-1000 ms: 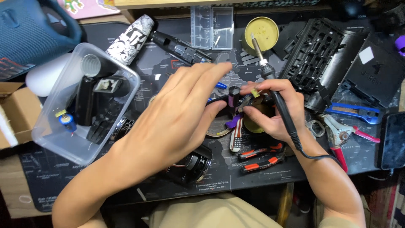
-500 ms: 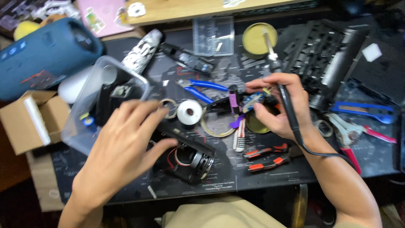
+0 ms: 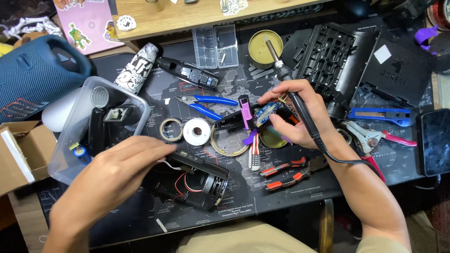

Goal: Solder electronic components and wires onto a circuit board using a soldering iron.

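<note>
A dark desk mat (image 3: 300, 187) printed with a pale map covers the bench, and nearly every bit of it is crowded with tools and parts. Nearest the person, the left hand (image 3: 117, 171) lies flat, palm down, fingers stretched out together, fingertips resting on the edge of an opened black device (image 3: 197, 180) with red and white wires showing inside; it grips nothing. Just left of that hand stands a clear plastic tub (image 3: 70, 140) holding dark parts. To the right of the device lie red-handled pliers (image 3: 286, 173) on the mat.

Further in, the right hand (image 3: 295, 117) is closed around a soldering iron (image 3: 281, 70), whose black cord runs down along the wrist and whose tip points up and away toward the far side. The same hand's fingertips pinch a small blue circuit board (image 3: 265, 112), which sits over a black holder with a purple cell (image 3: 244, 112) strapped across it. Just left of that are a white solder spool (image 3: 196, 131) and a roll of tape (image 3: 171, 130), side by side, with blue-handled cutters (image 3: 211, 104) beyond them.

Farther back sit a clear compartment box (image 3: 215, 46), a round brass-coloured tin (image 3: 263, 47), and a black ribbed housing (image 3: 328, 56). A blue utility knife (image 3: 379, 115) lies off to the right, a dark phone (image 3: 435, 140) near the right edge, and a blue fabric speaker (image 3: 33, 77) at the far left.
</note>
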